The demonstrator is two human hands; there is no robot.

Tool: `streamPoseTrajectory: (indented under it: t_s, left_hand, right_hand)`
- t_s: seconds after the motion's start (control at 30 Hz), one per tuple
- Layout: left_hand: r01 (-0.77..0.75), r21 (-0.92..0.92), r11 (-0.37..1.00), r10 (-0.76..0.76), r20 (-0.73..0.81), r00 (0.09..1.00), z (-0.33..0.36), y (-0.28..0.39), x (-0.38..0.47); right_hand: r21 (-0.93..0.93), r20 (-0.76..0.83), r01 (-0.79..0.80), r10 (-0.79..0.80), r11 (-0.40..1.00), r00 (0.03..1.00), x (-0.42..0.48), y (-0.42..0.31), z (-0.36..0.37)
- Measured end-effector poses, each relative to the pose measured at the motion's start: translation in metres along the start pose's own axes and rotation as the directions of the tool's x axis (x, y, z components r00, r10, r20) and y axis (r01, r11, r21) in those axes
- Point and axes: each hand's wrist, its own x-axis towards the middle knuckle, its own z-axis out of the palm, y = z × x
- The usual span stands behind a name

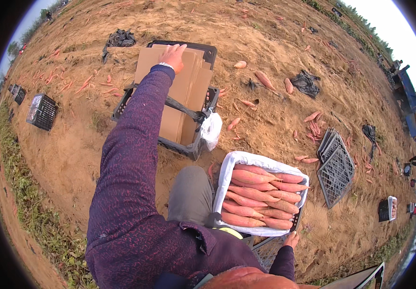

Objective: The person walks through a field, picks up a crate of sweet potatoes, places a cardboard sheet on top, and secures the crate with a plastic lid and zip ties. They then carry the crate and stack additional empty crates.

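My left hand lies at the top edge of a stack of brown cardboard sheets; its fingers reach over that edge. The sheets stand in a black plastic crate, behind a dark strap across its top. A white plastic bag hangs at the crate's corner. My right hand is at the lower right corner of another crate, lined with white cloth or film and filled with rows of sweet potatoes. Its fingers are partly hidden against the crate's corner.
Flat black plastic lattice panels lie on the soil at the right. Loose sweet potatoes and black plastic scraps are scattered about. A black crate stands at the left. People and a blue truck are at the far right.
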Motion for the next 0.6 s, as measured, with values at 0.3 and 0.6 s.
streamPoseTrajectory:
  t_s: [0.3,0.6]
  left_hand:
    - [-0.027,0.088,0.996,0.021,0.068,0.997,-0.006,-0.015,-0.009]
    - [-0.350,-0.181,0.919,0.277,-0.334,0.901,-0.033,-0.047,-0.022]
  right_hand:
    - [-0.188,-0.126,-0.292,0.272,0.938,0.954,-0.131,0.063,-0.073]
    - [-0.085,-0.138,-0.008,-0.004,0.996,0.990,-0.115,0.025,-0.046]
